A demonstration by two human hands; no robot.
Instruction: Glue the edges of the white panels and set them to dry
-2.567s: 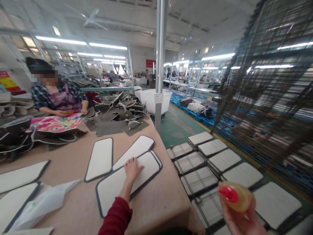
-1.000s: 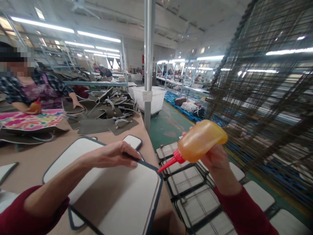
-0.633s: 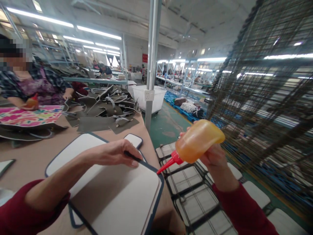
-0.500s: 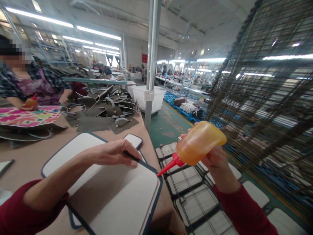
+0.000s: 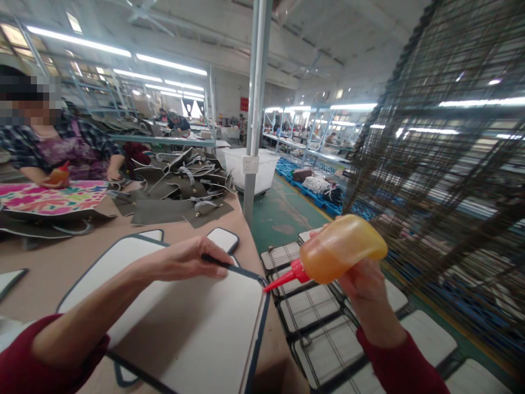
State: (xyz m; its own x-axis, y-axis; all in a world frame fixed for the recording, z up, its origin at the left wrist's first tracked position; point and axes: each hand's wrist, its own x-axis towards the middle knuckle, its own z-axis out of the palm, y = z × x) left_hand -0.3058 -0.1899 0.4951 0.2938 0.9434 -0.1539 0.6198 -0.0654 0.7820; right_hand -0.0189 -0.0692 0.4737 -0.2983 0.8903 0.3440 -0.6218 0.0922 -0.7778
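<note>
A white panel with dark blue edging (image 5: 197, 328) lies tilted before me, its rounded corner towards the right. My left hand (image 5: 197, 258) pinches its far edge, thumb on the white face and fingers beyond the rim. In my right hand (image 5: 363, 282) is a soft squeeze bottle of amber glue (image 5: 342, 249), tipped so its red nozzle (image 5: 285, 277) points down and left. The nozzle tip is at the panel's far right corner, at or very near the dark edging, where a wet shine shows. Another edged white panel (image 5: 96, 279) lies beneath it.
Small edged panels (image 5: 222, 241) lie on the brown table (image 5: 180, 230). Right of it, more white panels (image 5: 311, 309) rest on a wire rack. Grey-brown pieces with handles (image 5: 180, 189) are heaped beyond. A co-worker (image 5: 69, 142) at left holds a similar bottle. A post (image 5: 253, 109) stands ahead.
The view has shifted slightly. The nozzle tip has moved a little up along the panel's corner, and a wet shine now shows on the edging there. Both hands keep their holds.
</note>
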